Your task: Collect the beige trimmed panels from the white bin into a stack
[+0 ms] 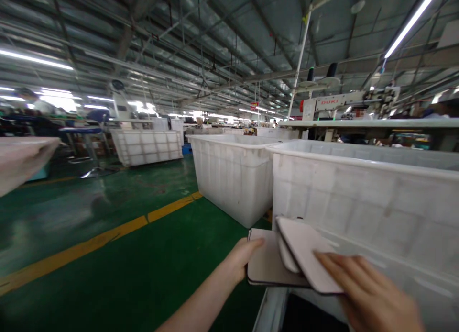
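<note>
The left hand (241,260) was closed on the near left edge of a pale flat panel (263,265), thumb over the top face, the forearm running down to the near edge of the view. The right hand (369,293) lay with long fingers spread across a second pale panel (306,253), which was tilted and overlapped the first on its right side; a third piece peeked out between the two, too hidden to make out. How the right thumb sat could not be told, but the hand held that upper panel. Both panels sat low and near, right of centre, just in front of the wall of a big white plastic bin (366,203). A second white bin (233,179) stood farther off to the left of it, and a third (147,148) far across the green floor (107,226), which carried a yellow line (107,236). Far right, a sewing machine (337,102) stood on a table behind the bins.
</note>
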`<state>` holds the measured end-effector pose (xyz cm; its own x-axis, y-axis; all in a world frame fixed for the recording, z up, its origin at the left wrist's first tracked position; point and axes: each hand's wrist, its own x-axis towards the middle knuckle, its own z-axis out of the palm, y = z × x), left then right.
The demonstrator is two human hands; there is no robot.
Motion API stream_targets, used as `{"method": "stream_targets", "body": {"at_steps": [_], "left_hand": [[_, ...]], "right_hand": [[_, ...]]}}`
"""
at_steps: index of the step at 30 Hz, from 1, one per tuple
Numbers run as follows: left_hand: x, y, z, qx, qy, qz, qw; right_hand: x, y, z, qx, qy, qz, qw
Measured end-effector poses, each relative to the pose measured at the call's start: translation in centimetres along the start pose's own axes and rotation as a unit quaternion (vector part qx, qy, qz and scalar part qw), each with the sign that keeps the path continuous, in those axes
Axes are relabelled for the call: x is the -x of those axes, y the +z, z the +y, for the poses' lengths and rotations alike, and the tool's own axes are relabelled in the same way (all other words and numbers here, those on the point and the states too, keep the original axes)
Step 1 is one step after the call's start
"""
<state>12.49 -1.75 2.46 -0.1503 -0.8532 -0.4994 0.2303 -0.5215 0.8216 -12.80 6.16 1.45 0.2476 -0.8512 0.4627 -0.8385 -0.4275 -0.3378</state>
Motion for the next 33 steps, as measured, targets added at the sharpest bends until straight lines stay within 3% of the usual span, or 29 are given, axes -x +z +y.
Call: {"method": "stream_targets", "body": {"at_steps": [1,3,7,9,10,11,13,14,16,18,20,23,27,29,33], "left_hand": [[0.1,0.2,-0.3,0.008,-0.006,-0.006,1.0],[0.6,0.2,-0.8,0.017,-0.012,-0.027,0.999],[1.8,-0.1,-1.1,0.001,0.043,-0.074,0.996],[2.4,0.1,-0.9,-0.009,0.096,-0.062,0.993],[2.8,0.3,-0.7,-0.011,0.123,-0.051,0.991],[3.1,0.5,-0.4,-0.011,0.149,-0.043,0.988],[4.0,1.0,0.5,-0.018,0.211,-0.043,0.976],[4.4,1.2,0.8,-0.028,0.245,-0.05,0.968],[5.1,1.3,1.0,-0.066,0.293,-0.067,0.952],[5.5,1.1,0.4,-0.091,0.266,-0.101,0.954],[5.6,0.8,-0.7,-0.099,0.195,-0.124,0.968],[4.8,1.1,-2.5,-0.091,0.168,-0.084,0.978],[3.3,2.7,-3.6,-0.055,0.212,-0.018,0.976],[2.7,3.4,-4.0,-0.06,0.227,0.003,0.972],[2.3,3.8,-4.4,-0.104,0.254,0.009,0.961]], "right_hand": [[-1.1,1.3,-1.1,0.046,-0.062,-0.039,0.996],[-2.7,3.5,-3.1,0.084,-0.121,-0.088,0.985],[-3.3,5.3,-3.6,-0.007,-0.136,-0.164,0.977],[-3.5,5.5,-2.8,-0.099,-0.071,-0.131,0.984],[-3.7,5.6,-2.4,-0.16,0.007,-0.089,0.983],[-4.0,5.5,-2.2,-0.23,0.097,-0.045,0.967],[-4.7,5.3,-2.6,-0.367,0.225,0.002,0.902],[-5.0,5.1,-3.1,-0.415,0.244,0.011,0.876],[-4.9,4.8,-4.3,-0.444,0.224,0.042,0.866],[-3.8,5.0,-4.8,-0.406,0.206,0.078,0.887],[-2.0,6.1,-3.5,-0.371,0.199,0.058,0.905],[1.3,8.8,1.4,-0.308,0.222,-0.021,0.925],[6.1,14.0,7.5,-0.068,0.261,-0.2,0.942],[8.8,17.1,7.9,-0.006,0.231,-0.27,0.935],[12.1,21.9,6.3,0.026,0.173,-0.324,0.93]]}}
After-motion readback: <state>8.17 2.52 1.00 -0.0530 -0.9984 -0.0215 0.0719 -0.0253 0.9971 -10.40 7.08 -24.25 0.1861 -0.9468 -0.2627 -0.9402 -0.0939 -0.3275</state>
